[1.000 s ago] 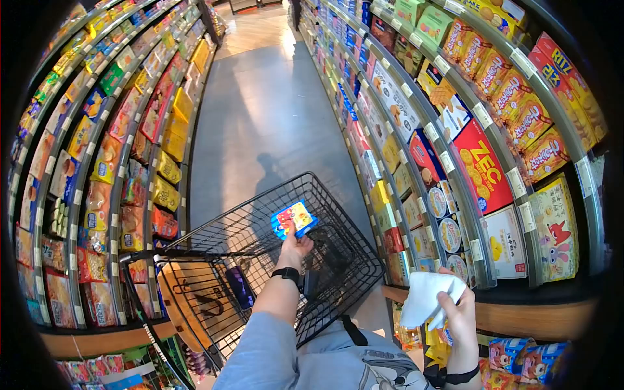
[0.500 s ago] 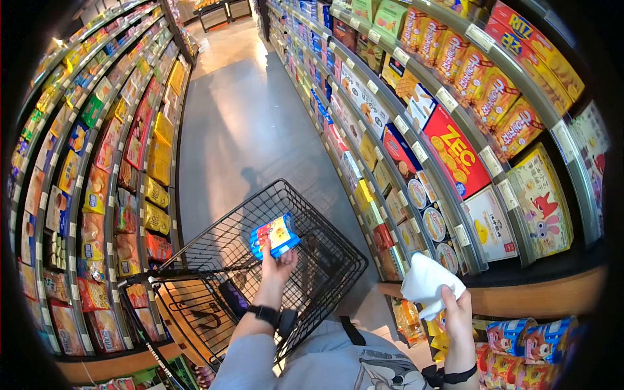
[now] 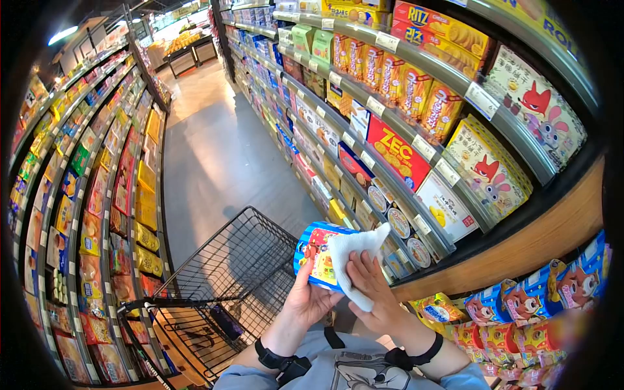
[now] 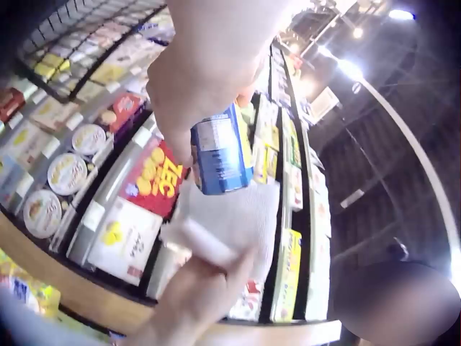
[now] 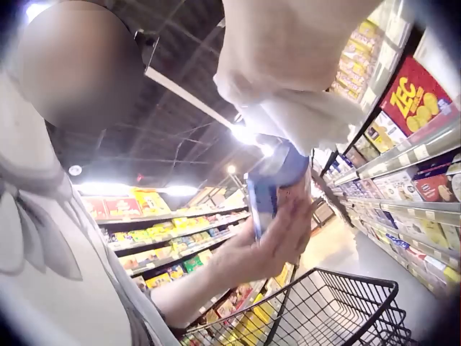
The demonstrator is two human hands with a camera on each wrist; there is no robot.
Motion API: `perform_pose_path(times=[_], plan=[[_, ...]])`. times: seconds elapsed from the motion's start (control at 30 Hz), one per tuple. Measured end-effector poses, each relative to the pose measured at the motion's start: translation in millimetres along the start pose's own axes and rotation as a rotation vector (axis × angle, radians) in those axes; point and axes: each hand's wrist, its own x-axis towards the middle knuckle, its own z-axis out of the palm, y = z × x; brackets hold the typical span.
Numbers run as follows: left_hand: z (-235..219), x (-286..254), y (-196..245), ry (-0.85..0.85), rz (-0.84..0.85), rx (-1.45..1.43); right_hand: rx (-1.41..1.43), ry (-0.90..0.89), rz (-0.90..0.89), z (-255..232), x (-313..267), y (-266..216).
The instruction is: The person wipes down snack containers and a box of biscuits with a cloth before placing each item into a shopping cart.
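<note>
In the head view my left hand (image 3: 308, 300) grips a blue snack pack (image 3: 317, 250) with a red and yellow front, thumb on its near face. My right hand (image 3: 374, 286) holds a white cloth (image 3: 354, 250) against the right side of the pack, fingers laid over the cloth. The left wrist view shows the pack's blue side (image 4: 220, 155) above the cloth (image 4: 230, 216), with the right hand (image 4: 198, 295) at the cloth's lower edge. In the right wrist view the left hand (image 5: 270, 241) is wrapped round the pack from below.
A black wire shopping cart (image 3: 227, 260) stands in front, left of the hands. Packed shelves (image 3: 390, 153) run along the right, with a wooden ledge (image 3: 520, 237) and hanging snack bags (image 3: 530, 299) below. More shelves (image 3: 97, 214) line the left side of the aisle (image 3: 201, 156).
The left hand has lifted the pack out from over the cart, up and to the right. The right hand has brought the cloth left onto it. The view has turned toward the right shelves.
</note>
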Motion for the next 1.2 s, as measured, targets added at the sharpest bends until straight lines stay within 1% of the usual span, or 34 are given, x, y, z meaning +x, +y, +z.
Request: perform_pose_path(times=[0.07,0.1,0.17,0.2,0.23,0.3,0.37,0.4,0.43,0.47,0.5,0.57,0.6,0.63,0.67,0.73,0.77,0.8,0.83,0.87,0.9,0.97,1.0,1.03,1.1,1.13,1.2], plan=[[4.2,-2.5,-1.4,-0.02,-0.008,-0.06,0.183,-0.039,-0.013,-5.4,-12.9,11.0],[6.6,-3.5,-1.6,-0.017,-0.01,-0.053,0.187,-0.033,-0.011,-9.0,-21.1,14.6],[14.1,-2.3,2.8,-0.11,0.105,-0.064,0.071,-0.266,0.094,-17.6,-37.5,24.8],[16.3,-0.1,3.7,-0.083,0.185,-0.016,0.196,-0.156,0.198,-10.3,-52.7,40.1],[19.1,-1.8,2.3,-0.084,0.187,-0.008,0.397,0.027,0.529,-4.7,-66.7,43.0],[25.9,-4.8,-3.2,-0.077,0.247,0.091,0.751,0.236,0.876,-15.9,-81.9,53.2],[29.4,-3.5,-14.3,-0.081,0.249,0.108,0.7,0.345,1.057,-50.3,-73.0,26.0],[31.0,-2.5,-21.0,-0.084,0.236,0.153,0.634,0.427,0.867,-54.6,-74.8,16.5],[33.4,-0.4,-27.2,-0.09,0.221,0.202,0.635,0.437,0.872,-62.2,-70.3,5.0],[35.5,1.7,-34.5,-0.115,0.245,0.248,0.27,0.37,0.496,-71.3,-61.8,-6.6],[36.3,3.3,-43.4,-0.141,0.267,0.294,-0.092,0.288,0.123,-74.2,-57.4,-14.4],[26.7,9.2,-64.2,-0.047,0.325,0.531,-0.277,-0.095,-0.029,-64.0,-57.2,-18.0],[33.3,7.4,-72.2,-0.011,0.314,0.459,-0.281,-0.086,-0.017,-57.2,-56.0,-19.5],[31.9,7.9,-73.8,-0.018,0.303,0.467,-0.334,-0.105,0.008,-49.8,-54.2,-21.1],[29.0,9.7,-73.4,-0.03,0.328,0.519,-0.389,-0.125,0.03,-46.5,-53.1,-22.4],[34.2,8.7,-72.7,-0.031,0.381,0.6,-0.362,-0.112,0.044,-52.5,-48.0,-24.1],[34.5,6.1,-75.5,-0.03,0.372,0.604,-0.325,-0.107,0.059,-55.0,-46.6,-25.1],[34.1,3.8,-78.4,-0.068,0.412,0.625,-0.321,-0.105,0.068,-56.4,-44.7,-24.0],[34.5,1.8,-80.0,-0.109,0.455,0.646,-0.323,-0.044,0.113,-58.1,-41.0,-21.0],[35.4,-0.1,-79.9,-0.111,0.452,0.649,-0.326,0.018,0.157,-59.5,-37.4,-17.4],[36.2,-2.3,-78.8,-0.125,0.399,0.654,-0.327,0.021,0.158,-61.6,-35.7,-13.1],[38.5,-8.1,-76.8,-0.149,0.294,0.662,-0.175,0.144,0.261,-65.1,-38.6,0.2],[44.6,-12.8,-75.8,-0.11,0.269,0.601,-0.144,0.208,0.269,-63.0,-45.1,12.1],[42.9,-14.8,-74.6,-0.109,0.274,0.6,-0.143,0.207,0.264,-65.1,-51.2,16.5],[37.6,-20.3,-70.8,-0.102,0.286,0.394,0.828,0.256,0.766,-66.2,-61.7,21.9],[37.1,-22.6,-69.3,-0.054,0.302,0.444,0.829,0.249,0.764,-63.2,-66.3,22.9],[34.5,-21.9,-70.4,-0.044,0.32,0.434,1.37,0.194,0.787,-54.0,-76.7,23.4]])
